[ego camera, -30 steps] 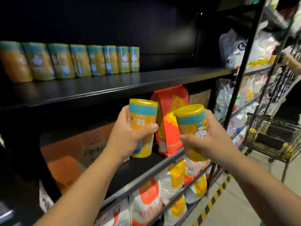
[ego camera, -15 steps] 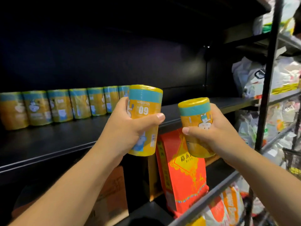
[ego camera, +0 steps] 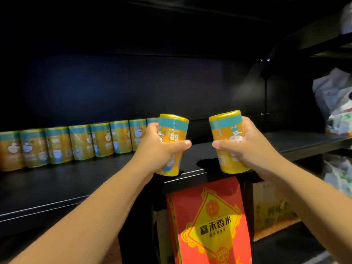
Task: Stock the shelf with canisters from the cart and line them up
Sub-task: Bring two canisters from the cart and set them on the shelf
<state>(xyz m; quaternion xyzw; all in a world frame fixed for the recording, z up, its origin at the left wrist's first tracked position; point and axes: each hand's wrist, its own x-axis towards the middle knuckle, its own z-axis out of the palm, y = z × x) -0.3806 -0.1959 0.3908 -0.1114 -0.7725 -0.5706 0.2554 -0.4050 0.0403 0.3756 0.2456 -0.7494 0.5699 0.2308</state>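
Gripping one canister each, both hands are raised at shelf height. The left hand [ego camera: 162, 149] is wrapped round the left canister [ego camera: 174, 123], thumb across the front and fingers hidden behind. The right hand [ego camera: 245, 147] is curled the same way round the right canister [ego camera: 226, 162]. Both grips sit mid-body, probably so the bases stay free to set down flat. Both cans tilt slightly, tops leaning toward each other and bases hanging over the front lip of the shelf [ego camera: 76, 180], neither seated yet. Digits on the left can read upside down, so its orientation may need a check. Lids are on and the wrap looks glossy and sealed; contents can't be seen. Below the shelf edge stands a red rice bag [ego camera: 209, 221], closed, with a tan carton [ego camera: 272, 208] beside it on the lower level. Further back on the shelf is a row of matching canisters [ego camera: 82, 141], upright, teal bands up, touching side to side along the dark back panel [ego camera: 133, 88]. Its right end sits just behind the left hand, so the open spot is likely to the right of that end. Far right are pale plastic bags [ego camera: 335, 103] on the neighbouring rack, contents unclear. Cart not in view.
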